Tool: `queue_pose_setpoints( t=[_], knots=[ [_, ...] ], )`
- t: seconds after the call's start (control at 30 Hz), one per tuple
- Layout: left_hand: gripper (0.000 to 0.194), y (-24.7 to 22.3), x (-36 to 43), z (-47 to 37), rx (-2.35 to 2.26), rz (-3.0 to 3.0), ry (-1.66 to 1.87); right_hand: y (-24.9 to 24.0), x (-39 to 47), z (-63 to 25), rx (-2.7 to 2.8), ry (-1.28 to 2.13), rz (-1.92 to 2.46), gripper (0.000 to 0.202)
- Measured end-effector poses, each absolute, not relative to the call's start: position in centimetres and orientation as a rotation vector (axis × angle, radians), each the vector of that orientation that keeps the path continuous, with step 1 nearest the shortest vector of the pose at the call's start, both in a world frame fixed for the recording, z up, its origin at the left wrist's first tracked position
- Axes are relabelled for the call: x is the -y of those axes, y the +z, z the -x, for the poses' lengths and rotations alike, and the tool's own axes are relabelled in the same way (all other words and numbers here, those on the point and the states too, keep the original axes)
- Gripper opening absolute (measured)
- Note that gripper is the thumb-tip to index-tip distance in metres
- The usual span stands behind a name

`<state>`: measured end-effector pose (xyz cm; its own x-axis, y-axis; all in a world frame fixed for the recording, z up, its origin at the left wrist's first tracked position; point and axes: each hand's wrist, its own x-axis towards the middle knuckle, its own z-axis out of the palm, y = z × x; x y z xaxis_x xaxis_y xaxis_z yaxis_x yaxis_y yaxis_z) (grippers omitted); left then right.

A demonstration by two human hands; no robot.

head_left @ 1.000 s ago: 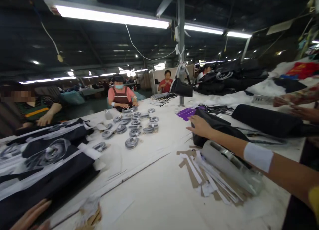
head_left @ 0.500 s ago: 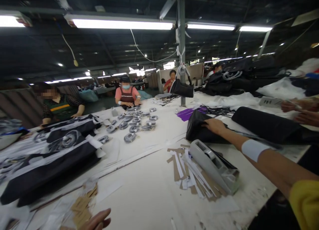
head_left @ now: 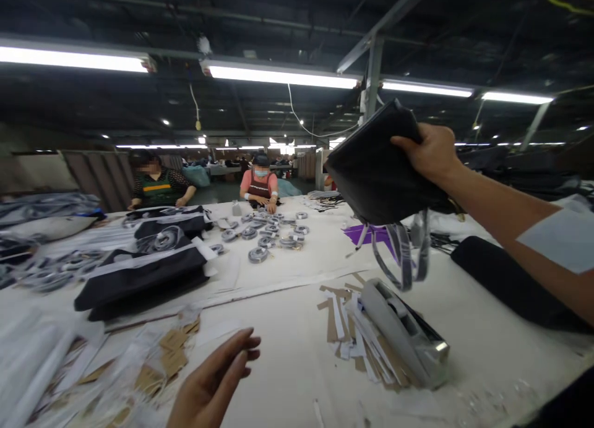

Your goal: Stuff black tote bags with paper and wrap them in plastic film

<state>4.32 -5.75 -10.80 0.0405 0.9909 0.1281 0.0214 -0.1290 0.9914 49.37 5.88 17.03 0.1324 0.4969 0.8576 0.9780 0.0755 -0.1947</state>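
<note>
A black bag (head_left: 378,168) hangs in the air above the table, tilted, its grey straps (head_left: 403,255) dangling below. My right hand (head_left: 429,153) grips its upper edge, thumb on the near face. Low in the view, my left hand (head_left: 216,378) is held over the white table (head_left: 273,354) with fingers stretched and nothing in them. Left of that hand lie brown card tags (head_left: 169,350) among clear plastic. Under the bag, a grey tape dispenser (head_left: 403,335) rests beside a heap of white and brown paper strips (head_left: 352,335).
Coiled grey straps (head_left: 266,242) spread over the table's middle. Stacked black bags (head_left: 148,273) lie at the left, purple pieces (head_left: 371,236) behind the lifted bag, and a black roll-shaped piece (head_left: 510,279) at the right. Two co-workers (head_left: 260,184) are across the table.
My right hand has lifted the black bag off the table, and its straps now hang free. My left hand has come further into view, up and to the right. The view has shifted left.
</note>
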Motion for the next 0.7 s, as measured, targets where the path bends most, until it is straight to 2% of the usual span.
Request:
queue_pose_setpoints(
  t=[0.13, 0.27, 0.4, 0.53, 0.63, 0.7],
  knots=[
    [0.066, -7.6, 4.1, -5.1, -0.755, -1.067, 1.242, 17.0, -3.5, -40.5, 1.673, -0.538, 1.153, 0.039],
    [0.077, -7.7, 3.7, -3.2, -0.5, -0.725, 1.275, 10.8, -1.5, -33.2, 2.082, -0.178, 0.948, 0.038],
    [0.075, -13.6, 6.8, -1.1, -0.576, -0.409, 1.326, -1.2, 0.3, -29.6, 2.463, 0.316, 0.794, 0.036],
    [0.082, -21.7, 11.6, -0.3, -0.686, -0.148, 1.042, -11.6, 3.3, -28.8, 2.226, 0.519, 1.123, 0.033],
    [0.086, -24.9, 14.3, -0.6, -0.737, -0.171, 0.875, -14.9, 7.0, -28.7, 1.912, 0.617, 1.354, 0.045],
    [0.08, -24.9, 15.5, -0.9, -0.755, -0.338, 0.765, -15.3, 9.5, -28.8, 1.753, 0.718, 1.419, 0.053]
  ],
)
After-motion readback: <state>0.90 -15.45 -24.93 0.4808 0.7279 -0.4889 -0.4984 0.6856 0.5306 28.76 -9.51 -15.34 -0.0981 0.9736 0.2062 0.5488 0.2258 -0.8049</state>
